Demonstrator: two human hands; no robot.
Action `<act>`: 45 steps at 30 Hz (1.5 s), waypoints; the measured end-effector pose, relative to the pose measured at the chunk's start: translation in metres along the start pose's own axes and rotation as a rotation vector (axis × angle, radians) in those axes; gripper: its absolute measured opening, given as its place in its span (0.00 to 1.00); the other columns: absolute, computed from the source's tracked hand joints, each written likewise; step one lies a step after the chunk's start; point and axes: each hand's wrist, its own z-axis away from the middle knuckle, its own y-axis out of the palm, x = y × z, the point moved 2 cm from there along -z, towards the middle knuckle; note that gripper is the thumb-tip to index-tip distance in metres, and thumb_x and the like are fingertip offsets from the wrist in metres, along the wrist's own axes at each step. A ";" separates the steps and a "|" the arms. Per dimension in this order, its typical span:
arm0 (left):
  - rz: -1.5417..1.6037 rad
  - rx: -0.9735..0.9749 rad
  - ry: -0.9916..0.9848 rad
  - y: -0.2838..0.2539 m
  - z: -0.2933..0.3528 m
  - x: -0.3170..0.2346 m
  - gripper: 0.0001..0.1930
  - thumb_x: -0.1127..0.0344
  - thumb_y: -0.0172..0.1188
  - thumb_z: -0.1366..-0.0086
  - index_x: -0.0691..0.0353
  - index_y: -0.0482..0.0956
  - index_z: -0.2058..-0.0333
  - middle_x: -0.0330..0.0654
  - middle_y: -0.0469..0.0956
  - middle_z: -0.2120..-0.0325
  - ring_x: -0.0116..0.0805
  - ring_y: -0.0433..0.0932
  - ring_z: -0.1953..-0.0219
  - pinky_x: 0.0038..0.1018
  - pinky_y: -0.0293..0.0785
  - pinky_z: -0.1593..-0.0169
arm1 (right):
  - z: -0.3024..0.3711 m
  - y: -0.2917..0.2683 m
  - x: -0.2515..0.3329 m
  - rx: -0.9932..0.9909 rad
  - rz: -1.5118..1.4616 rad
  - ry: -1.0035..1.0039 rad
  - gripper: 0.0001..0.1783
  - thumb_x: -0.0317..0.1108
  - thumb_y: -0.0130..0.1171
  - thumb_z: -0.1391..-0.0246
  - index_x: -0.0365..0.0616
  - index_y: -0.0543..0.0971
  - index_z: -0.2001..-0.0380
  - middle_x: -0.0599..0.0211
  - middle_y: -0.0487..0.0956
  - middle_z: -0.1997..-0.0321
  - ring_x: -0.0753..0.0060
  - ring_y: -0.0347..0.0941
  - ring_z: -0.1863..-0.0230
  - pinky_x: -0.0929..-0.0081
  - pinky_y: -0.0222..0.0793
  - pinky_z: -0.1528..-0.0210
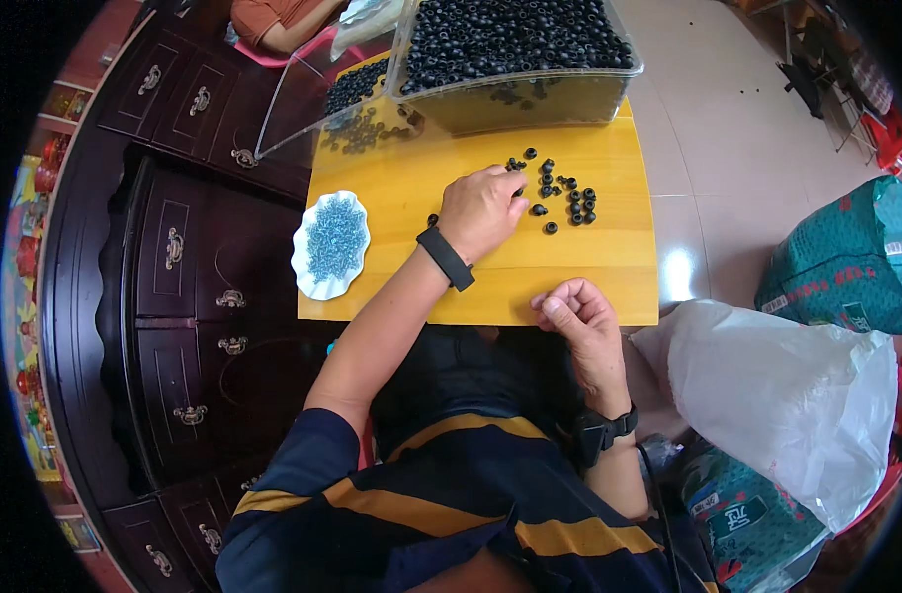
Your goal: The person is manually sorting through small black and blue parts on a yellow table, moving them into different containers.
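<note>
Small round black pieces with holes (575, 208) lie loosely grouped on the yellow tabletop (401, 282). Over the left side of this group is my left hand (478, 210), palm down, its thumb and fingers closed around a small black piece (518, 193). One more black piece lies by my left wrist, partly hidden. At the table's front edge my right hand (581, 321) is curled, thumb against the fingertips; whatever it may hold is too small to make out. A scalloped white dish (300, 265) with many tiny clear bluish pieces (335, 237) stands left of my left forearm.
A clear plastic bin (530, 104) heaped with black pieces stands at the back of the table. Left of it is a tilted clear container (288, 114) with more. Dark drawers (174, 247) line the left; bulky sacks (777, 385) stand right. Another person's arm (293, 30) shows beyond.
</note>
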 end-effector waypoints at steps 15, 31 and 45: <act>0.005 0.030 -0.013 0.001 0.001 0.006 0.06 0.66 0.67 0.44 0.58 0.84 0.67 0.42 0.83 0.71 0.43 0.83 0.69 0.36 0.78 0.64 | -0.001 0.000 0.000 0.007 -0.039 -0.005 0.05 0.31 0.62 0.36 0.44 0.76 0.64 0.68 0.83 0.62 0.82 0.73 0.64 0.82 0.70 0.56; 0.858 0.220 0.001 -0.026 0.060 -0.063 0.07 0.75 0.67 0.39 0.66 0.85 0.61 0.39 0.80 0.64 0.25 0.79 0.66 0.20 0.75 0.62 | 0.000 -0.004 -0.002 0.064 -0.340 0.072 0.14 0.41 0.52 0.29 0.41 0.77 0.53 0.68 0.83 0.60 0.79 0.78 0.61 0.79 0.75 0.55; 0.095 0.044 0.103 -0.032 -0.022 -0.001 0.07 0.69 0.63 0.41 0.57 0.86 0.63 0.43 0.83 0.66 0.45 0.82 0.67 0.36 0.78 0.62 | -0.001 -0.017 0.004 0.021 -0.529 0.016 0.11 0.36 0.51 0.31 0.41 0.77 0.55 0.65 0.81 0.67 0.76 0.77 0.69 0.78 0.78 0.60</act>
